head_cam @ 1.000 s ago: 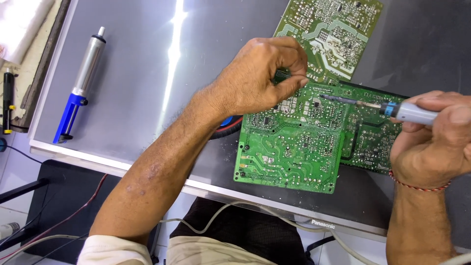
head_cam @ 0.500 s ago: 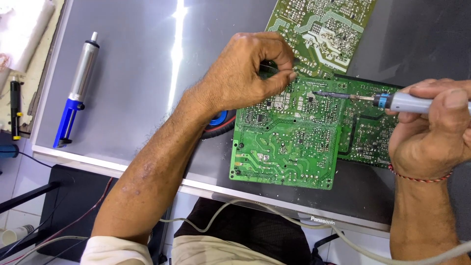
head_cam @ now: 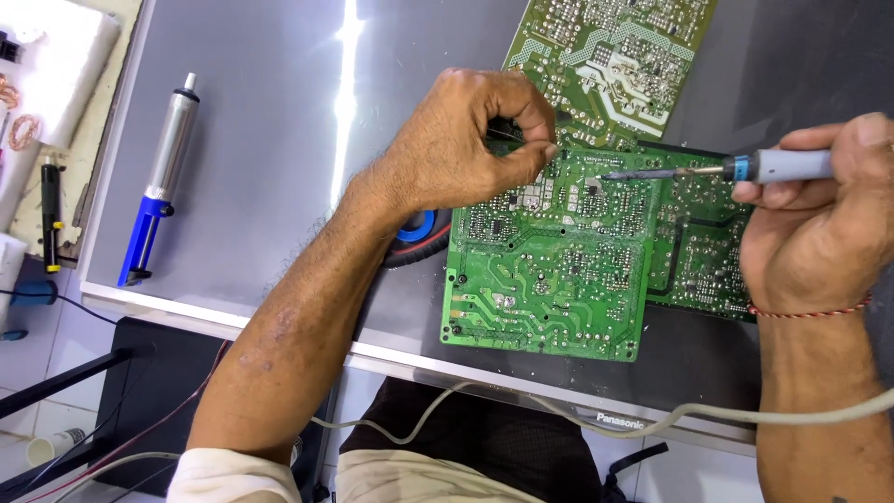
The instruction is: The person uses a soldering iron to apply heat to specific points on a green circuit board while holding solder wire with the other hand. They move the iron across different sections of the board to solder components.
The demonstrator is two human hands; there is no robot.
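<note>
A green circuit board (head_cam: pixel 549 279) lies solder side up on a grey panel, overlapping a second green board (head_cam: pixel 703 247) to its right. My left hand (head_cam: pixel 466 140) rests on the front board's upper edge, fingers pinched on something small and dark that I cannot make out. My right hand (head_cam: pixel 819 219) grips a soldering iron (head_cam: pixel 717 170) with a grey handle. Its tip touches the front board near the top middle, just right of my left fingertips. A third green board (head_cam: pixel 615 56) lies behind them.
A silver and blue desoldering pump (head_cam: pixel 158 177) lies at the left on the grey panel (head_cam: pixel 251 121). A blue and red round object (head_cam: pixel 417 233) peeks from under my left forearm. The iron's pale cord (head_cam: pixel 652 419) runs along the panel's near edge. Clutter sits at the far left.
The view has shifted slightly. My left hand has stayed pinched at the board's top edge, and the iron's tip has stayed on the board beside it.
</note>
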